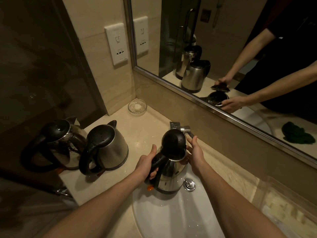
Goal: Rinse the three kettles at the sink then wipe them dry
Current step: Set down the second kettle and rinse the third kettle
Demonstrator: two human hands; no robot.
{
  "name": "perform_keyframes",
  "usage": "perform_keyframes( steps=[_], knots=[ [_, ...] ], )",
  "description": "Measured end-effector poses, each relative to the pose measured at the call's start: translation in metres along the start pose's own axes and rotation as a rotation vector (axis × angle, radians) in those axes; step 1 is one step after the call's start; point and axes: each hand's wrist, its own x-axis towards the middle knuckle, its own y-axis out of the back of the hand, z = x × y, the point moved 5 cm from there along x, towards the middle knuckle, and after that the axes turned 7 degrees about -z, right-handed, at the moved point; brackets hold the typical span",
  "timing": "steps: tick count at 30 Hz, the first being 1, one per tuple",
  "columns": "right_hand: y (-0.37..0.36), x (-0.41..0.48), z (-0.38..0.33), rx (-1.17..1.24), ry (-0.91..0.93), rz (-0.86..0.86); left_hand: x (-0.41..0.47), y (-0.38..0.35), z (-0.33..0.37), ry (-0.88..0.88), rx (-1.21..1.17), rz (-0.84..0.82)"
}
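Note:
My left hand grips the black handle of a steel kettle held over the white sink. Its black lid stands open, close under the chrome tap. My right hand is at the far side of the kettle's rim, with the fingers stretched toward the tap lever. Two more steel kettles with black handles stand on the counter to the left: one nearer the sink and one at the far left. Both have their lids down.
A small glass dish sits in the counter corner. A wall socket plate is above it. The mirror runs along the back. A chrome drain knob sits at the basin's rim. A dark green cloth shows in the mirror's reflection.

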Motion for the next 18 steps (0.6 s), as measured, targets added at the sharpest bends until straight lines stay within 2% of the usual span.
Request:
perform_keyframes(
  steps=[18],
  knots=[
    [0.0001,0.0019,0.0009,-0.004,0.007,-0.015,0.0011,0.0022,-0.0011,-0.005,-0.005,-0.01]
  ],
)
